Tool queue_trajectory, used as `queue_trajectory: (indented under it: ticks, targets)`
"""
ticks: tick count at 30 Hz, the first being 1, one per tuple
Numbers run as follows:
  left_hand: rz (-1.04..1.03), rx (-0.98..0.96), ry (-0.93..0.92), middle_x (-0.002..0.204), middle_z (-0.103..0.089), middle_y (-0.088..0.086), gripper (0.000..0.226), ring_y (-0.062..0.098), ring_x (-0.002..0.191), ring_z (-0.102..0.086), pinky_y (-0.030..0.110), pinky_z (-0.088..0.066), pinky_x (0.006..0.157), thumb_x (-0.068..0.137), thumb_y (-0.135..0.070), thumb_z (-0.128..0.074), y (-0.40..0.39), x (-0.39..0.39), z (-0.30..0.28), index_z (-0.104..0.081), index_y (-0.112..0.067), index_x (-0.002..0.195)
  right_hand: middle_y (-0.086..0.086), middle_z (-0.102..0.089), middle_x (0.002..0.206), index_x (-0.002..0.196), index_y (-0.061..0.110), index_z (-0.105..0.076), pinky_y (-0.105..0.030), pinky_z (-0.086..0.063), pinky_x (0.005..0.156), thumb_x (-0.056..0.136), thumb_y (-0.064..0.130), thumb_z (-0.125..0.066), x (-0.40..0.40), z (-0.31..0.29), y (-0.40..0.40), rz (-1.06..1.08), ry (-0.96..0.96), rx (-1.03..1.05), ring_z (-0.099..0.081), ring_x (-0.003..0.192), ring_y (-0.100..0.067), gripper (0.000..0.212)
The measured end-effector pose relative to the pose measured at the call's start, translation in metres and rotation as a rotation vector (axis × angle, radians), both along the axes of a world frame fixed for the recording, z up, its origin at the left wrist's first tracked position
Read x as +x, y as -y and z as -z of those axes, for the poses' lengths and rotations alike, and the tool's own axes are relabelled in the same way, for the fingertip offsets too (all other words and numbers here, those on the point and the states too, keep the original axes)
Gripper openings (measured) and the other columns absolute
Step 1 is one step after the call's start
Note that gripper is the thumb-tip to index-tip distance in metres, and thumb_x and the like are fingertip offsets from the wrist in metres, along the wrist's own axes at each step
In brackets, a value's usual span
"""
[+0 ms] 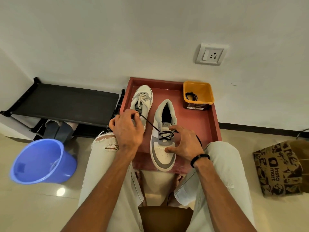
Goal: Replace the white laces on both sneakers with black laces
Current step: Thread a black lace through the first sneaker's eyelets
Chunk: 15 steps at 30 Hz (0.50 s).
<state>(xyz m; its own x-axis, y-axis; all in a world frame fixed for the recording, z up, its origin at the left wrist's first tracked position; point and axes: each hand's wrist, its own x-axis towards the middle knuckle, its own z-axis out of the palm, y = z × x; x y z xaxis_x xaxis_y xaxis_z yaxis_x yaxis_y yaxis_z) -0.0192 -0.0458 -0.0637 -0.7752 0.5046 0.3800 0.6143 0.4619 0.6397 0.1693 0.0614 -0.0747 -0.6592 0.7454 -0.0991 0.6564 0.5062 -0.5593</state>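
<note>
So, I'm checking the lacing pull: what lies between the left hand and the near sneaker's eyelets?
In the head view, a taut black lace runs from the left hand to the near sneaker.

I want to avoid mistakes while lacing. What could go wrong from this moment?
1. The left hand pulls one black lace end out long; the two ends may come out uneven on the near sneaker.
2. That sneaker's toe overhangs the red tray edge, steadied only by the right hand, so a hard pull might tip it off.
3. The taut lace may snag the far sneaker.
</note>
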Motion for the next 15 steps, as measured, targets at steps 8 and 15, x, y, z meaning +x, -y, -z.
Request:
queue_trajectory:
  ticks: [8, 15]
  targets:
    - [-0.136, 0.23, 0.072, 0.094, -0.061, -0.008, 0.015, 0.009, 0.09, -0.051, 0.05, -0.037, 0.11, 0.105, -0.027, -0.05, -0.0033, 0.0014, -0.003, -0.062, -0.017, 0.109, 0.015, -0.063, 0.133, 0.132, 0.042, -0.053, -0.043, -0.047, 0.1, 0.058, 0.053, -0.092, 0.0023, 0.0027, -0.0016, 0.003, 0.038, 0.0, -0.052, 0.122, -0.024, 0.084]
    - [-0.065, 0.165, 0.005, 0.117, -0.065, 0.002, 0.021, 0.023, 0.12, -0.055, 0.057, -0.016, 0.125, 0.101, -0.027, -0.057, -0.0003, 0.0028, 0.0, -0.06, -0.019, 0.12, 0.004, -0.064, 0.13, 0.14, 0.043, -0.046, -0.05, -0.052, 0.099, 0.085, 0.021, -0.072, 0.0004, 0.0005, 0.0006, -0.005, -0.079, -0.071, -0.062, 0.109, -0.026, 0.064]
